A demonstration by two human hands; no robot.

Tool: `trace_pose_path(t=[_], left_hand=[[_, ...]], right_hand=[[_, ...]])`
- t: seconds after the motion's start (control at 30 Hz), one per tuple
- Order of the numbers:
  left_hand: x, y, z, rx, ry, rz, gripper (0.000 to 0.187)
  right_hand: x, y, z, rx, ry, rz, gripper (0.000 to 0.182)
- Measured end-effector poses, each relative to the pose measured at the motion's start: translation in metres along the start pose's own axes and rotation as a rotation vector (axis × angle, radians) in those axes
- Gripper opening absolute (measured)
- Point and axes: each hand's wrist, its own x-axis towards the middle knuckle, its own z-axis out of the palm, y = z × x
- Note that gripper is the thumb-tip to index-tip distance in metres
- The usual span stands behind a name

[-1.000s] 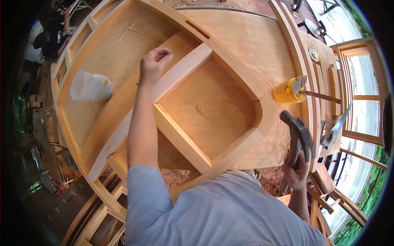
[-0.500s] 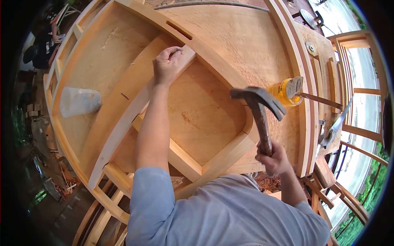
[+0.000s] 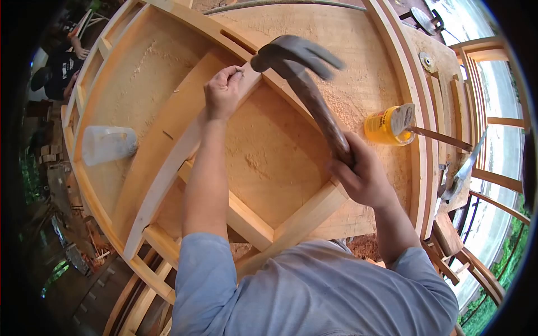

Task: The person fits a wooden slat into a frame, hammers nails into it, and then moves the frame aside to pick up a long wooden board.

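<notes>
My right hand (image 3: 364, 173) is wrapped round the handle of a claw hammer (image 3: 314, 98), whose dark metal head hangs above the wooden frame, its striking face toward my left hand. With fingertips pinched, my left hand (image 3: 222, 92) holds a small nail (image 3: 241, 71) at the upper end of a pale curved wooden strip (image 3: 168, 187). That strip lies across the frame and meets a slotted rail (image 3: 202, 25) near its top end. Most of the nail is hidden by my fingers.
A yellow glue container (image 3: 384, 126) stands at the right beside long wooden rails (image 3: 417, 140). A translucent plastic jug (image 3: 109, 144) lies at the left. A handsaw (image 3: 465, 171) rests at the far right. Another person (image 3: 59, 73) is at the upper left.
My right hand has swung the hammer up and to the left, bringing its head close to my left hand. My left hand has shifted only slightly and still pinches the nail.
</notes>
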Motion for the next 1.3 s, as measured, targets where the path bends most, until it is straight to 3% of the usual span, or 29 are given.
trace_pose_path(t=[0.07, 0.5, 0.8, 0.87, 1.0, 1.2, 1.3], left_hand=[[0.001, 0.001, 0.000, 0.026, 0.003, 0.004, 0.009], [-0.001, 0.006, 0.004, 0.164, 0.033, 0.070, 0.010], [0.000, -0.002, 0.005, 0.294, 0.067, 0.191, 0.013], [-0.001, -0.001, 0.006, 0.236, 0.071, 0.142, 0.013], [-0.001, 0.003, 0.004, 0.106, 0.048, 0.007, 0.016], [0.000, -0.004, 0.007, 0.181, 0.066, 0.079, 0.014], [-0.001, -0.002, 0.006, 0.187, 0.054, 0.071, 0.014]], right_hand=[[0.012, -0.008, 0.001, -0.203, 0.024, 0.027, 0.034], [0.065, -0.064, 0.028, -0.398, 0.085, -0.125, 0.029], [0.087, -0.036, 0.032, -0.530, 0.035, -0.127, 0.030], [0.082, -0.054, 0.032, -0.433, 0.023, -0.045, 0.029], [0.071, -0.072, 0.036, -0.421, 0.097, -0.089, 0.029], [0.073, -0.066, 0.036, -0.497, 0.114, -0.145, 0.027], [0.074, -0.057, 0.037, -0.512, 0.090, -0.070, 0.027]])
